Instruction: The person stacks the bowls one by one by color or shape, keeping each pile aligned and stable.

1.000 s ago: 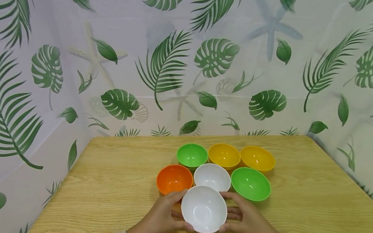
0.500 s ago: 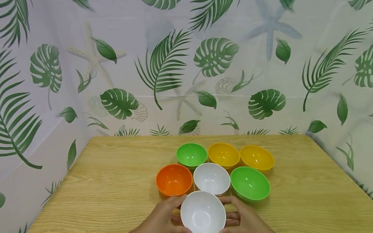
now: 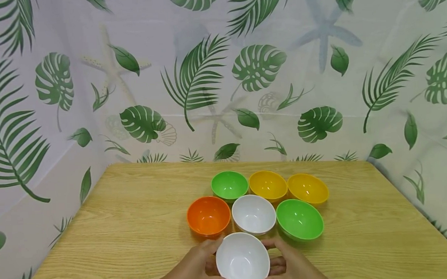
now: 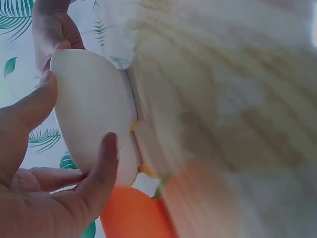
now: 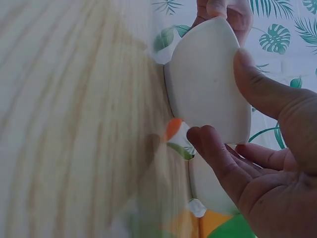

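Observation:
Between both hands is a white bowl point(image 3: 243, 257), its mouth facing up and tilted toward the head camera. My left hand point(image 3: 195, 265) grips its left side, thumb at the near rim and fingers around the outer wall. From the other side my right hand point(image 3: 290, 263) grips it the same way. Both wrist views show the bowl's smooth outer wall point(image 4: 91, 109) low over the table, fingertips against it. Just behind it stands a second white bowl point(image 3: 254, 214), with an orange bowl point(image 3: 209, 216) on its left and a green bowl point(image 3: 300, 220) on its right.
A farther row holds a green bowl point(image 3: 229, 186) and two yellow bowls, one in the middle point(image 3: 268, 186) and one at the right point(image 3: 308, 189). The wood-grain table point(image 3: 136, 210) meets a leaf-patterned wall covering point(image 3: 268, 125) at the back.
Both hands have drawn the held white bowl slightly toward the person, opening more view of the white bowl behind it. The other bowls stay in place.

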`<act>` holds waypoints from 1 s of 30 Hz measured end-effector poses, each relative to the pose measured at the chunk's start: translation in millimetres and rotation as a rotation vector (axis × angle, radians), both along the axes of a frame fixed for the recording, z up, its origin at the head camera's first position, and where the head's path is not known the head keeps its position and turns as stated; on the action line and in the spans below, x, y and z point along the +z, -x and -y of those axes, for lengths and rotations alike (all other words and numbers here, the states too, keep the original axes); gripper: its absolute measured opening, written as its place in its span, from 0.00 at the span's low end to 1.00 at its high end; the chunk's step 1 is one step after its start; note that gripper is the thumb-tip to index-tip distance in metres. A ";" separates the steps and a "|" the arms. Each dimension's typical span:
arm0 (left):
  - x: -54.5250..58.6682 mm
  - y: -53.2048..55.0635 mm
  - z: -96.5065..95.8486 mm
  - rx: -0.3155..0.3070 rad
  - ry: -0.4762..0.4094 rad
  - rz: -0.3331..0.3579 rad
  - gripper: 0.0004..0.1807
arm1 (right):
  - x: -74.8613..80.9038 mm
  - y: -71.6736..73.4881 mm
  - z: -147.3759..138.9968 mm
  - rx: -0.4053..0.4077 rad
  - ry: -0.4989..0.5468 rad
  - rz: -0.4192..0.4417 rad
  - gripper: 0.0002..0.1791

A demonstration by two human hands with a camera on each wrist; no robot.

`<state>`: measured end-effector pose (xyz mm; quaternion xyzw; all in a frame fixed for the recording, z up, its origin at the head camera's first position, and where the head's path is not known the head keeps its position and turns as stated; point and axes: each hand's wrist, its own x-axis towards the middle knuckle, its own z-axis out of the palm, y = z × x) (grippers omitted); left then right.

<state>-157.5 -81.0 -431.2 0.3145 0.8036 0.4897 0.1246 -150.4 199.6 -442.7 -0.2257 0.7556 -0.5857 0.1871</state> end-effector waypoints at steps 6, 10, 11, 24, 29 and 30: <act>4.3 1.5 -0.3 0.001 0.138 -0.056 0.49 | 0.9 2.1 -1.6 0.004 -0.072 -0.046 0.42; 7.4 1.9 -0.1 0.014 0.215 -0.127 0.50 | 0.5 2.5 -1.4 0.009 -0.088 -0.084 0.41; 7.6 2.2 -0.1 0.016 0.219 -0.136 0.49 | 0.6 2.7 -1.3 0.006 -0.098 -0.090 0.41; 6.2 1.3 0.7 0.030 0.278 -0.188 0.53 | 6.7 3.1 -1.7 -0.019 -0.207 -0.169 0.41; 10.1 1.9 1.5 0.032 0.325 -0.170 0.53 | 8.7 3.3 -2.0 -0.013 -0.227 -0.155 0.42; 10.6 2.0 1.7 0.032 0.331 -0.167 0.53 | 9.2 3.3 -2.1 -0.012 -0.232 -0.150 0.42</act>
